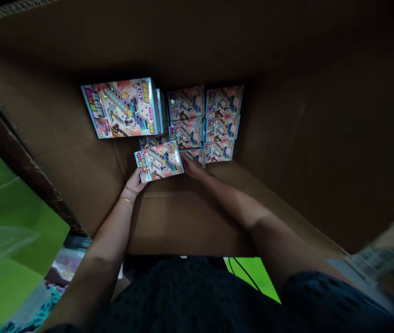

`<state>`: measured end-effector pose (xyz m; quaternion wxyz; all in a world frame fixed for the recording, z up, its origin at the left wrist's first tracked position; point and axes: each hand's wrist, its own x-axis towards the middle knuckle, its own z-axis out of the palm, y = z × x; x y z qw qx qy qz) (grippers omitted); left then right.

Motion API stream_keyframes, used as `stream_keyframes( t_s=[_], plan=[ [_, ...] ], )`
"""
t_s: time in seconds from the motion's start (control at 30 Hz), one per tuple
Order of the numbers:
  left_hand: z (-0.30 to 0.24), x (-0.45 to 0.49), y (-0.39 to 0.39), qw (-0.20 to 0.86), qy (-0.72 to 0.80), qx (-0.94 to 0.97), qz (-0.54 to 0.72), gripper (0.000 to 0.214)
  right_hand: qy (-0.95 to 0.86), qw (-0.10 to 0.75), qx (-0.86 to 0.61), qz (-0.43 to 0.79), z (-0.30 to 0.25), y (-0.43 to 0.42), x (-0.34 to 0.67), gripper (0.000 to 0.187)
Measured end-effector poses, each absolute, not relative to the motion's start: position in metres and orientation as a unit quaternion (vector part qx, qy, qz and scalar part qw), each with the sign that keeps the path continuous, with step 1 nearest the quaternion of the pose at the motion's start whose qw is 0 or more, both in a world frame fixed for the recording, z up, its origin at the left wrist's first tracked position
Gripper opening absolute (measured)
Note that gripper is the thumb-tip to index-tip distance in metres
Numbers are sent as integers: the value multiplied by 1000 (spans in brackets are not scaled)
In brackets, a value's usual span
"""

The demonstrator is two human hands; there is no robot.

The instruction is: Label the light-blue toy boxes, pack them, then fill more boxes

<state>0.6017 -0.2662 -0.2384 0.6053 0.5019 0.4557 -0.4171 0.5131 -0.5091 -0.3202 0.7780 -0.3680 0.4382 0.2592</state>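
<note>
**Bright toy boxes in a plain brown carton**

The cardboard carton [287, 138] is plain brown throughout. The toy box [159, 161] at the left hand [136, 180] has light blue edges and a busy print of pink, yellow, white and teal. The stacked toy boxes [205, 122] and the large toy box [122, 107] share that print. The bracelet [126, 200] is gold. The plastic sheet [12, 222] is bright green. The garment [183, 296] is dark with fine dots.

1. The left hand [136, 180] hides its fingers beneath the held box [159, 162]; only the thumb side shows.
2. The right hand [191, 167] ends behind that box's 4 o'clock corner; its grip cannot be told.
3. Print on the stacked boxes [205, 122] is too small to read; the lowest are half covered.
4. The carton [304, 115] is cut off at 12 and 3 o'clock; a blurred object [380, 259] at 4 o'clock stays unidentifiable.
</note>
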Motion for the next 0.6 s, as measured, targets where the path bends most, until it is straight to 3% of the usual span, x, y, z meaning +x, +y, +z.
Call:
stream_keyframes(
  t_s=[0.1, 0.3, 0.6],
  plan=[
    [-231, 598, -273, 621, 447, 485, -423, 44, 414, 843, -261, 223, -274, -492, 528, 50],
    [-224, 601, -279, 625, 419, 517, -408, 54, 295, 891, -283, 198, -211, -492, 545, 52],
    [-234, 599, -268, 613, 437, 541, -376, 48, 308, 876, -311, 203, -224, -490, 540, 51]
  ],
)
